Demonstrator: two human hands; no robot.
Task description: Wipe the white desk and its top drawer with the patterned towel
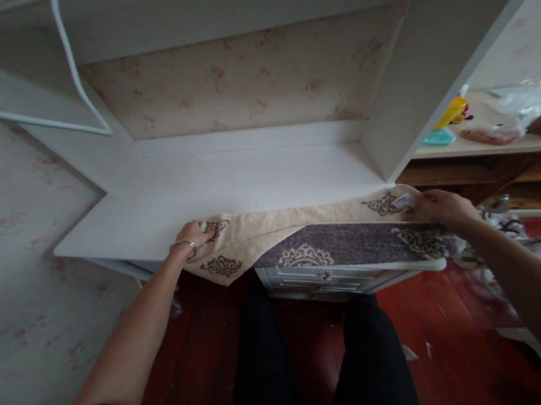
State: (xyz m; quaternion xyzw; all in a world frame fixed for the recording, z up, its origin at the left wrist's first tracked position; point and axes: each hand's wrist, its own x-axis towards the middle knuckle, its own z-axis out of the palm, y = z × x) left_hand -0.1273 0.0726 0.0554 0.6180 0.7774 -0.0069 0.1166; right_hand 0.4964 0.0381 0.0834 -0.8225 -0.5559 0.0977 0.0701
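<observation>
Across the desk, head view: we're watching the desk [227, 178], with the patterned cloth [273, 219] spread along its front edge, beige band behind, dark grey part in front.
Left hand: ours, the left hand [195, 232], bracelet [184, 244] at the wrist, has its fingers closed on the cloth's left end.
Right hand: and our right hand [443, 206] has the other end in a narrow pinch, just beside a small white tag [402, 200].
Cloth edges: the back edge runs nearly straight between our hands; the beige lower left corner dips past the desk's front edge, above the floor.
Open room: behind the cloth we've got bare white desktop right to the back ledge [252, 140], and more bare top left of our left hand.
Tight side: the right upright panel [433, 75] comes down close behind the cloth's right end.
Overhead: upper left, a white wire frame [86, 100] juts into our view.
Below: drawers [327, 276] sit beyond our knees.
</observation>
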